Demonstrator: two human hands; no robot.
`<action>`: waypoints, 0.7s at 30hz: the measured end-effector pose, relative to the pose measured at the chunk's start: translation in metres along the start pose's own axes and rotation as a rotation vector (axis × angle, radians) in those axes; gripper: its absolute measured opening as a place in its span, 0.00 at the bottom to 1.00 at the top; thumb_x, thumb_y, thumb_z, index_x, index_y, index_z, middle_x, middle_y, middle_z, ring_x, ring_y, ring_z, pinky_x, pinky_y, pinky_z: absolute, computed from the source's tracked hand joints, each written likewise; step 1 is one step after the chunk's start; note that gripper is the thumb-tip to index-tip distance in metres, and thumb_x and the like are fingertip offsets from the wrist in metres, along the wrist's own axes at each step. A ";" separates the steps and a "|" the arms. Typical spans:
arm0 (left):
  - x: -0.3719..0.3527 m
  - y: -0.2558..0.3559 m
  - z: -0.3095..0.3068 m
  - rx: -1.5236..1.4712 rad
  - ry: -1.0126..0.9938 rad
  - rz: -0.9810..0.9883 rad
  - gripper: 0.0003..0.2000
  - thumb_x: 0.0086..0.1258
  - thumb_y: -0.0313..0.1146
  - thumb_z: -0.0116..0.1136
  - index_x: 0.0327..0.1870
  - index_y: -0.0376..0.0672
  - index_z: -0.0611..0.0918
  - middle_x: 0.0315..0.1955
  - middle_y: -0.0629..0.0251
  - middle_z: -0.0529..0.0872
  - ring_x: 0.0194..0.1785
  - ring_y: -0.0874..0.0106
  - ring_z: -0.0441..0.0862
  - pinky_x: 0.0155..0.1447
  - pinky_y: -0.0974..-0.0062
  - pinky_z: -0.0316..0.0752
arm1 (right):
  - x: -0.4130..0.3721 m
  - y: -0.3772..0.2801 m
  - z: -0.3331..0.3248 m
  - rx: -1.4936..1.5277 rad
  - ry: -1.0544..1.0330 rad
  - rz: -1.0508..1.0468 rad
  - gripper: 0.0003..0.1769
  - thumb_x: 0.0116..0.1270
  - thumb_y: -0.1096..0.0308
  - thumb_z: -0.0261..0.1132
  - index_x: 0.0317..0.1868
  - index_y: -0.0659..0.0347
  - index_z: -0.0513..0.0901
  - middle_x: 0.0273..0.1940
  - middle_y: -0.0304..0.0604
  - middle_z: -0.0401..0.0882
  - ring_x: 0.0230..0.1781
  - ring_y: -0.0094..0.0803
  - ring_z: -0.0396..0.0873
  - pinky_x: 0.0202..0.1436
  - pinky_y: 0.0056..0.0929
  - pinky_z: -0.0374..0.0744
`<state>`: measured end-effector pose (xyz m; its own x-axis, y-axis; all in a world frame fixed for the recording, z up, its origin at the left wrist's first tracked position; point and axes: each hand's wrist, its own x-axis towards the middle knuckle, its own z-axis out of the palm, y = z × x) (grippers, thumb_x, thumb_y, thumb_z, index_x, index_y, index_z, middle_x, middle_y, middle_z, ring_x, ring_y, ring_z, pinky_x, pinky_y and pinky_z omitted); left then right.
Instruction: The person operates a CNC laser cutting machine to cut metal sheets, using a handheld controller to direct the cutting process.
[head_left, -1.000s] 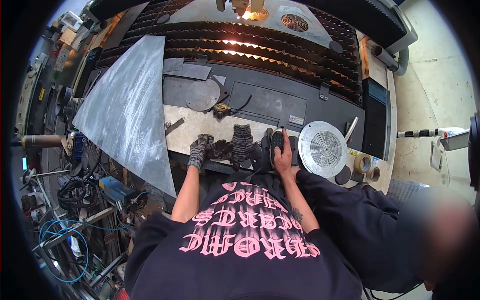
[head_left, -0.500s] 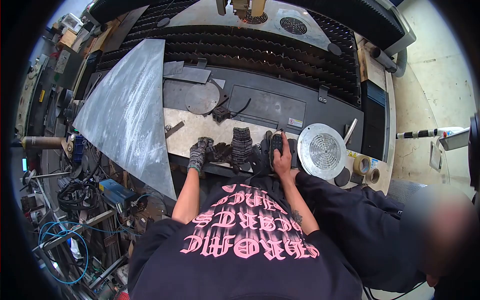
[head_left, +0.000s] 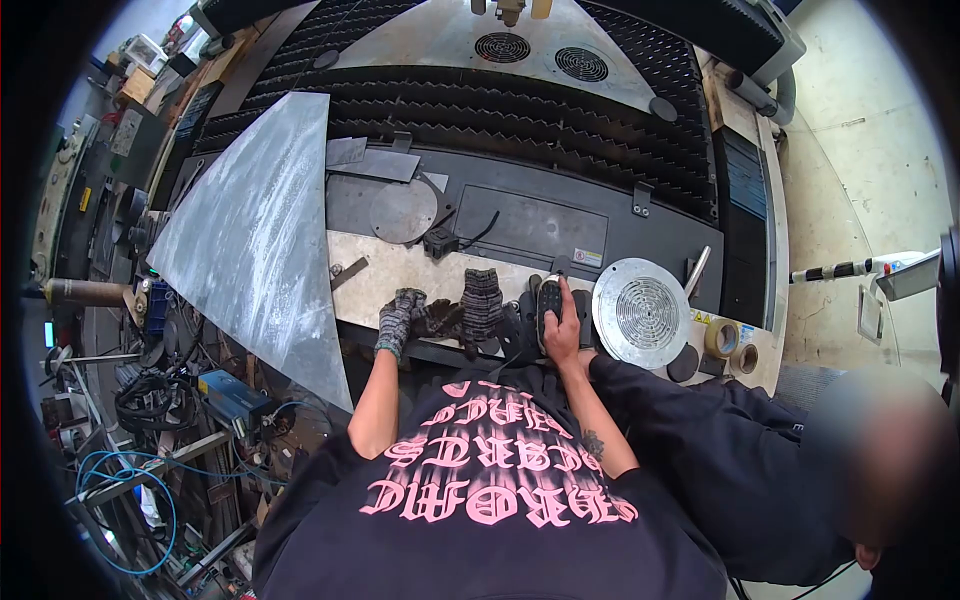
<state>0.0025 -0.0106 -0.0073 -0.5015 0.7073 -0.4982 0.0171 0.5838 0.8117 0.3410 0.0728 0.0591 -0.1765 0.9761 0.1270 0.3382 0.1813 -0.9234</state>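
My right hand (head_left: 564, 337) holds a black remote (head_left: 548, 299) — my gloved left hand (head_left: 397, 322) sits near-left on the bench (head_left: 385, 272) — its grip I can't tell.

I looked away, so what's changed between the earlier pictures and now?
The orange glow under the cutting head is gone, and the head has moved off the left round grille, toward the far side. Unchanged: the right hand holds the black remote; the gloved left hand rests at the bench.
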 end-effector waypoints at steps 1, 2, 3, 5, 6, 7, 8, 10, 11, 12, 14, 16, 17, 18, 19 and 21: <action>0.000 -0.002 0.000 -0.113 -0.032 -0.039 0.18 0.75 0.46 0.52 0.46 0.40 0.86 0.41 0.62 0.89 0.46 0.70 0.84 0.52 0.73 0.75 | 0.001 0.000 0.000 -0.002 -0.001 -0.001 0.35 0.60 0.77 0.51 0.72 0.66 0.63 0.67 0.58 0.68 0.69 0.48 0.67 0.72 0.35 0.63; 0.000 -0.004 0.000 -0.128 -0.033 -0.040 0.18 0.75 0.47 0.52 0.46 0.40 0.86 0.41 0.62 0.89 0.45 0.70 0.83 0.52 0.73 0.75 | 0.001 -0.001 0.000 -0.005 -0.002 0.000 0.36 0.60 0.77 0.51 0.72 0.66 0.63 0.67 0.58 0.68 0.69 0.49 0.67 0.72 0.35 0.63; 0.001 -0.005 0.001 -0.143 -0.034 -0.040 0.18 0.74 0.47 0.53 0.46 0.40 0.86 0.41 0.62 0.89 0.44 0.70 0.83 0.51 0.73 0.75 | 0.001 -0.001 0.000 -0.001 0.000 0.002 0.36 0.60 0.76 0.51 0.72 0.66 0.63 0.67 0.59 0.68 0.69 0.49 0.67 0.72 0.35 0.63; 0.001 -0.006 0.000 -0.122 -0.014 -0.042 0.18 0.74 0.47 0.53 0.46 0.41 0.86 0.40 0.62 0.89 0.43 0.70 0.83 0.50 0.73 0.75 | 0.001 -0.001 -0.001 0.007 0.002 0.007 0.36 0.60 0.76 0.52 0.72 0.66 0.63 0.67 0.59 0.68 0.69 0.49 0.68 0.72 0.35 0.63; 0.000 -0.005 0.000 -0.126 -0.018 -0.045 0.18 0.74 0.47 0.53 0.46 0.41 0.86 0.40 0.61 0.89 0.43 0.70 0.83 0.50 0.73 0.75 | 0.001 -0.001 0.000 0.003 0.015 0.001 0.36 0.60 0.76 0.52 0.72 0.65 0.63 0.66 0.60 0.69 0.68 0.51 0.69 0.71 0.36 0.64; -0.001 -0.005 0.000 -0.130 -0.021 -0.047 0.18 0.74 0.47 0.53 0.46 0.41 0.86 0.40 0.61 0.89 0.42 0.70 0.83 0.49 0.72 0.75 | 0.000 -0.001 0.001 -0.002 0.027 -0.006 0.35 0.60 0.75 0.52 0.71 0.65 0.63 0.65 0.60 0.69 0.66 0.53 0.69 0.70 0.38 0.66; -0.001 -0.003 0.001 -0.135 -0.025 -0.048 0.18 0.74 0.48 0.53 0.46 0.41 0.86 0.39 0.61 0.89 0.42 0.70 0.83 0.49 0.72 0.75 | 0.001 -0.001 0.001 -0.007 0.040 -0.015 0.35 0.60 0.75 0.52 0.71 0.64 0.64 0.64 0.61 0.70 0.65 0.54 0.70 0.69 0.39 0.67; 0.002 -0.004 0.001 -0.090 -0.004 -0.062 0.18 0.74 0.48 0.54 0.46 0.42 0.86 0.38 0.62 0.89 0.40 0.72 0.82 0.47 0.73 0.75 | 0.001 0.000 0.000 -0.011 0.039 -0.010 0.36 0.59 0.75 0.52 0.71 0.64 0.63 0.65 0.61 0.69 0.66 0.54 0.69 0.70 0.39 0.66; 0.003 -0.005 0.000 -0.069 0.001 -0.066 0.18 0.74 0.47 0.55 0.46 0.42 0.86 0.38 0.63 0.89 0.40 0.73 0.82 0.47 0.74 0.75 | 0.000 0.001 -0.001 -0.011 0.039 -0.010 0.36 0.59 0.75 0.52 0.71 0.64 0.63 0.65 0.61 0.69 0.66 0.54 0.69 0.70 0.39 0.66; 0.005 -0.006 -0.001 -0.047 0.009 -0.069 0.17 0.73 0.47 0.55 0.46 0.42 0.86 0.38 0.64 0.88 0.40 0.73 0.82 0.47 0.74 0.75 | 0.000 0.000 0.000 -0.008 0.037 -0.011 0.36 0.59 0.75 0.52 0.71 0.64 0.63 0.65 0.61 0.69 0.66 0.54 0.69 0.70 0.39 0.66; -0.011 0.012 -0.001 -0.066 0.010 -0.086 0.17 0.73 0.47 0.55 0.46 0.41 0.86 0.39 0.64 0.88 0.41 0.74 0.82 0.47 0.75 0.75 | -0.002 0.000 0.000 -0.011 0.028 -0.020 0.36 0.59 0.75 0.52 0.72 0.64 0.63 0.65 0.61 0.69 0.66 0.54 0.69 0.70 0.39 0.66; -0.013 0.016 -0.001 -0.126 -0.002 -0.100 0.17 0.73 0.46 0.55 0.46 0.41 0.86 0.40 0.64 0.88 0.42 0.74 0.82 0.48 0.75 0.75 | 0.000 0.000 0.000 -0.012 0.026 -0.024 0.36 0.59 0.75 0.52 0.71 0.64 0.63 0.65 0.61 0.69 0.66 0.54 0.69 0.70 0.39 0.66; -0.007 0.010 0.000 -0.178 -0.015 -0.106 0.17 0.74 0.46 0.55 0.46 0.40 0.86 0.41 0.65 0.88 0.42 0.74 0.82 0.48 0.75 0.76 | 0.001 0.000 0.000 -0.012 0.028 -0.023 0.36 0.59 0.75 0.52 0.71 0.64 0.63 0.65 0.61 0.69 0.66 0.54 0.69 0.70 0.39 0.66; -0.008 0.014 0.000 -0.229 -0.028 -0.115 0.17 0.74 0.45 0.55 0.47 0.40 0.86 0.41 0.65 0.88 0.43 0.74 0.82 0.48 0.75 0.76 | 0.001 -0.001 0.000 -0.012 0.029 -0.020 0.35 0.59 0.75 0.52 0.71 0.64 0.63 0.65 0.61 0.69 0.66 0.54 0.69 0.70 0.39 0.66; -0.011 0.016 0.001 -0.209 -0.021 -0.110 0.17 0.74 0.45 0.55 0.47 0.39 0.85 0.41 0.65 0.88 0.43 0.74 0.82 0.49 0.75 0.75 | 0.001 -0.002 0.000 -0.015 0.029 -0.022 0.35 0.59 0.75 0.52 0.71 0.64 0.63 0.64 0.61 0.69 0.66 0.54 0.69 0.70 0.39 0.66; -0.017 0.023 0.001 -0.169 -0.006 -0.100 0.17 0.75 0.44 0.54 0.47 0.39 0.85 0.42 0.65 0.88 0.43 0.74 0.82 0.50 0.76 0.75 | 0.001 -0.003 0.000 -0.018 0.028 -0.026 0.35 0.60 0.75 0.52 0.71 0.63 0.63 0.64 0.61 0.70 0.65 0.55 0.69 0.69 0.39 0.66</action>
<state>0.0125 -0.0086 0.0189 -0.4886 0.6515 -0.5803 -0.1780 0.5767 0.7973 0.3395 0.0732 0.0618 -0.1596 0.9739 0.1614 0.3502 0.2087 -0.9131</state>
